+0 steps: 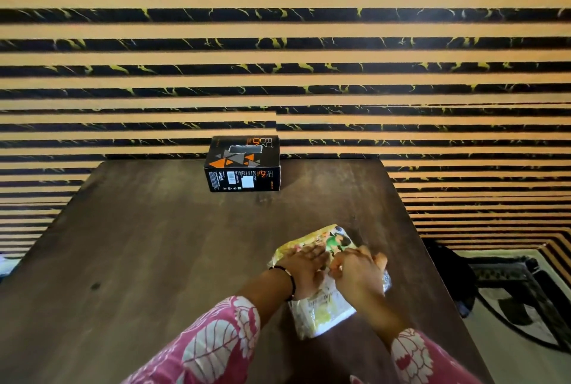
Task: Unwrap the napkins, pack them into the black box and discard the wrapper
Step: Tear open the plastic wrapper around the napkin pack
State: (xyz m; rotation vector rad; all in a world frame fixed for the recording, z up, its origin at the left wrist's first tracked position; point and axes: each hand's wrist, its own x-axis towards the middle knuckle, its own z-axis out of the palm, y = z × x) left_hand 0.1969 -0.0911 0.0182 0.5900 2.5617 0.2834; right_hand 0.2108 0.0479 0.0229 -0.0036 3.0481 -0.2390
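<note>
A wrapped pack of napkins [321, 309] in shiny printed plastic lies on the dark wooden table [160, 244], near the right front. My left hand [304, 266] rests flat on the pack's middle, fingers pointing right. My right hand [358, 272] pinches the wrapper at the pack's top, fingers curled around the plastic. The black box [242, 164] with orange and grey triangles stands at the table's far edge, shut as far as I can tell, well apart from both hands.
A wall of black and tan stripes rises behind the table. To the right, past the table's edge, lies a patterned rug [519, 297] on the floor. Bare tabletop spreads to the left and between the pack and the box.
</note>
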